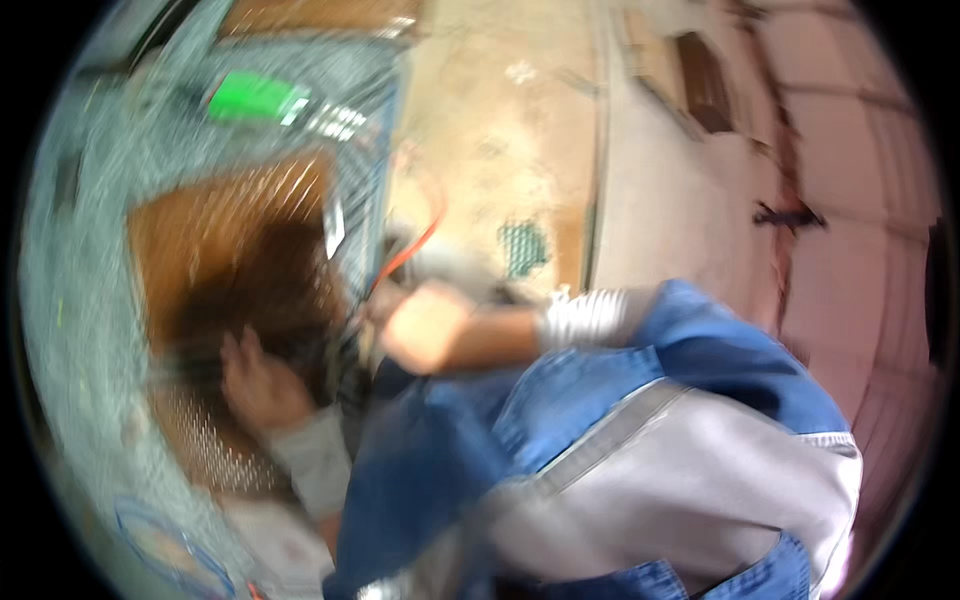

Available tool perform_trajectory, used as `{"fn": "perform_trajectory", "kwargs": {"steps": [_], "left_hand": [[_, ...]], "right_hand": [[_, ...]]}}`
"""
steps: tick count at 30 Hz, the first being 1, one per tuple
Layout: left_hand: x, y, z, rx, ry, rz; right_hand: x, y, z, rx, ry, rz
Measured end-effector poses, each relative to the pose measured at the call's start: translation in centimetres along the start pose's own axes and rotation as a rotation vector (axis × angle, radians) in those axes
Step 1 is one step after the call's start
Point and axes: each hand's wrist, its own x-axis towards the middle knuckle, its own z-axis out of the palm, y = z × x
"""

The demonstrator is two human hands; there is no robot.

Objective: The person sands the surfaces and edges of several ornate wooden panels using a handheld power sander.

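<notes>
The brown panel (180, 240) lies on the grey-blue worktop (85, 320), its near half under a dark shadow. The left hand (265, 388) is by its near edge, fingers mostly straight and loosely open; whether they touch the panel cannot be told. A second, speckled panel (200, 430) lies nearer the person, partly behind that hand and wrist. The right hand (430, 322) is to the right, next to an orange cable (415, 248); blur hides its fingers, so how far they are closed, and on what, cannot be told. A grey shape just beyond that hand is too smeared to name. A third panel (310, 15) is cut off at the top.

Past the first panel, a strip of worktop lies open, with a green block (250, 97) farther up. There is also room along the panel's left side. The worktop's right edge runs beside a stained tan board (480, 130), largely bare, with a green mesh patch (522, 248) on it. Beyond come a pale strip (650, 200) and pinkish ground (850, 200).
</notes>
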Motion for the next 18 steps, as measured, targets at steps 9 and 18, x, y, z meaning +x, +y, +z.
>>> {"fn": "perform_trajectory", "kwargs": {"steps": [9,18], "left_hand": [[0.6,3.2,-3.7,0.076,-0.128,-0.119],[3.5,4.6,-0.8,0.031,0.106,0.137]], "right_hand": [[-0.2,4.0,-5.4,0.428,-0.155,0.706],[-2.4,4.7,-10.2,0.29,0.097,0.313]]}}
